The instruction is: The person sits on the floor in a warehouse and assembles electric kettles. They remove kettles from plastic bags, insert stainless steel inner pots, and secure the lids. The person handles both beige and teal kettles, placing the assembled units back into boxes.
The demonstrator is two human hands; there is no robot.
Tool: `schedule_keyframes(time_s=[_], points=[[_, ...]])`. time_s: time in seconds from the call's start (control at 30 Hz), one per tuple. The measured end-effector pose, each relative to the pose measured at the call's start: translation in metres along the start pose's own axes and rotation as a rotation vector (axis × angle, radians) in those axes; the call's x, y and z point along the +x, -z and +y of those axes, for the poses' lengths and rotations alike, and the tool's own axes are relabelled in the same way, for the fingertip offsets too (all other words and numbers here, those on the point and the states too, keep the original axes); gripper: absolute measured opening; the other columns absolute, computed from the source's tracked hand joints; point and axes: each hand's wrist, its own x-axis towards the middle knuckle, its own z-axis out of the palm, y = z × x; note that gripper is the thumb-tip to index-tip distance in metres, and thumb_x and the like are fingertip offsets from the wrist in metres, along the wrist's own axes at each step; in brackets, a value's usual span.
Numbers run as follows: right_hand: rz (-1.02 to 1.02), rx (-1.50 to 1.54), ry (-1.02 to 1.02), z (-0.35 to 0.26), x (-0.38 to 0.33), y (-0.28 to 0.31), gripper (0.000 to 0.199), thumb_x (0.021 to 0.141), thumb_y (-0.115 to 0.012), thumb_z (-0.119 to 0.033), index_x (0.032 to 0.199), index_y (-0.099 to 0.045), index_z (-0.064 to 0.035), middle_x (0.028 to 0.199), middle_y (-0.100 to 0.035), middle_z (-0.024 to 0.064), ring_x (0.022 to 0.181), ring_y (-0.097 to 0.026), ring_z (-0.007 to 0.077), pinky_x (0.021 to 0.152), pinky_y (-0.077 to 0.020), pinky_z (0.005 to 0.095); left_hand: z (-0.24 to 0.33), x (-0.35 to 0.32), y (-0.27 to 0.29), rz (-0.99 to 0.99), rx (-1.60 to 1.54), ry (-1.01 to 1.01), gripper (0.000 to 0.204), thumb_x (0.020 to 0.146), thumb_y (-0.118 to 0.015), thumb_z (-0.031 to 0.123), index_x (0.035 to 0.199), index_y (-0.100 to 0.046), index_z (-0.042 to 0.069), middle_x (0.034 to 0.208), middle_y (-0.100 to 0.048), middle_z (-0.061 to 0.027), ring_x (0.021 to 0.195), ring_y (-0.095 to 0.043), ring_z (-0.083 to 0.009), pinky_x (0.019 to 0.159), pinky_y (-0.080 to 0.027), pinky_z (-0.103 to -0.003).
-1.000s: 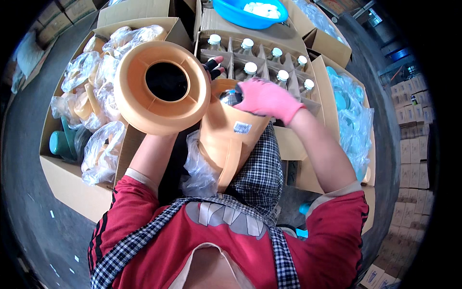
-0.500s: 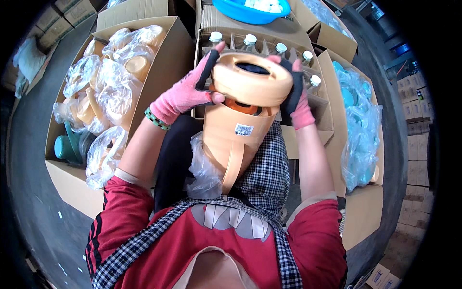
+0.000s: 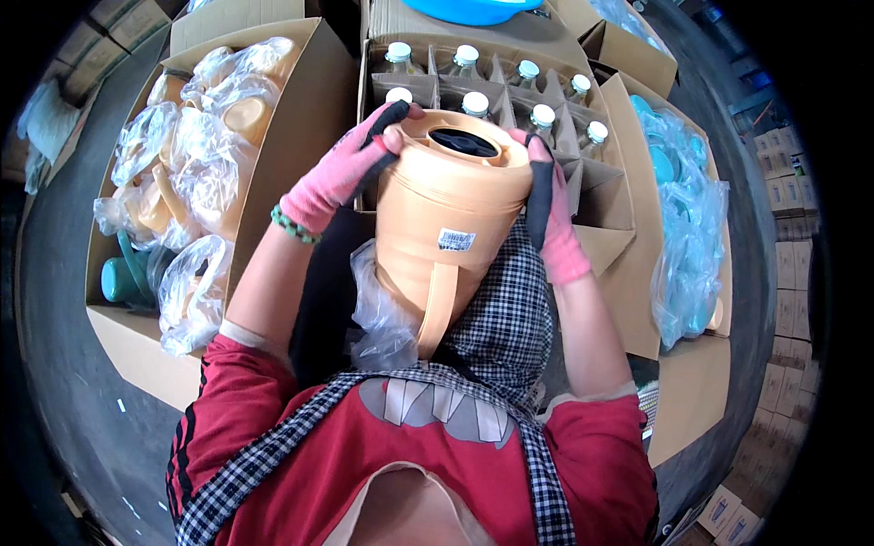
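Note:
A peach plastic thermos jug [image 3: 426, 223] with a handle and a barcode sticker rests tilted on my lap. Its ring-shaped collar [image 3: 414, 164] now sits down on the body, a round dark opening in its middle. My left hand [image 3: 350, 164], in a pink and black glove, grips the collar's left side with the thumb on the near rim. Around the right side of the collar wraps my right hand [image 3: 551, 200], gloved alike, its fingers partly hidden. Crumpled clear plastic [image 3: 378, 323] lies against the jug's lower left.
On the left stands a carton [image 3: 300, 118] of bagged peach plastic parts. Ahead, a divided box [image 3: 596, 187] holds glass bottles with white caps [image 3: 473, 103]. Bagged teal parts [image 3: 678, 227] fill a carton on the right. A blue basin [image 3: 473, 11] is at the far edge.
The collar has come down from a tilted, raised position onto the jug's rim, closing the gap where orange showed. Both hands moved down with it, still holding it.

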Motion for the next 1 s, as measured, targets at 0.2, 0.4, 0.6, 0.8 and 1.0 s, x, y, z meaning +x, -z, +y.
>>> schedule_keyframes(time_s=[0.2, 0.4, 0.6, 0.8, 1.0], points=[[0.109, 0.068, -0.025, 0.002, 0.037, 0.032, 0.063, 0.082, -0.032, -0.058, 0.101, -0.054, -0.0017, 0.085, -0.054, 0.0032, 0.079, -0.047, 0.0132, 0.083, -0.0360, 0.0261, -0.012, 0.009, -0.012, 0.260, 0.351, -0.184, 0.047, 0.086, -0.042, 0.037, 0.115, -0.043, -0.001, 0.110, -0.048, -0.0167, 0.101, -0.047, -0.0232, 0.090, -0.034, -0.029], [0.105, -0.340, 0.223, -0.003, -0.018, -0.015, 0.063, 0.082, -0.035, -0.057, 0.100, -0.053, 0.0009, 0.095, -0.055, 0.0078, 0.091, -0.050, 0.0168, 0.085, -0.0348, 0.0274, -0.037, 0.035, 0.017, 0.138, -0.479, 0.174, 0.038, 0.087, -0.042, 0.031, 0.105, -0.051, -0.001, 0.096, -0.058, -0.0115, 0.084, -0.057, -0.0157, 0.073, -0.048, -0.028], [0.028, 0.204, -0.117, 0.009, 0.034, 0.023, 0.069, 0.081, -0.033, -0.059, 0.109, -0.044, 0.0033, 0.095, -0.053, 0.0079, 0.089, -0.048, 0.0156, 0.082, -0.0359, 0.0265, -0.013, 0.021, -0.028, 0.321, 0.528, -0.306, 0.053, 0.086, -0.038, 0.043, 0.113, -0.046, -0.002, 0.103, -0.056, -0.0086, 0.090, -0.054, -0.0118, 0.079, -0.042, -0.023], [0.070, -0.065, 0.004, -0.025, -0.022, -0.029, 0.062, 0.084, -0.039, -0.048, 0.119, -0.037, 0.0036, 0.118, -0.044, 0.0124, 0.109, -0.040, 0.0179, 0.094, -0.0295, 0.0275, -0.014, 0.015, -0.014, 0.300, 0.064, 0.074, 0.043, 0.087, -0.040, 0.036, 0.112, -0.047, 0.002, 0.102, -0.054, -0.0107, 0.092, -0.053, -0.0145, 0.080, -0.042, -0.026], [-0.276, 0.447, -0.270, 0.022, 0.026, 0.025, 0.050, 0.090, -0.032, -0.037, 0.120, -0.036, 0.0019, 0.119, -0.043, 0.0138, 0.108, -0.043, 0.0183, 0.094, -0.0318, 0.0288, 0.043, -0.020, -0.064, 0.330, 1.000, -0.299, 0.050, 0.075, -0.051, 0.043, 0.099, -0.049, 0.000, 0.092, -0.046, -0.0260, 0.086, -0.048, -0.0391, 0.074, -0.041, -0.042]])
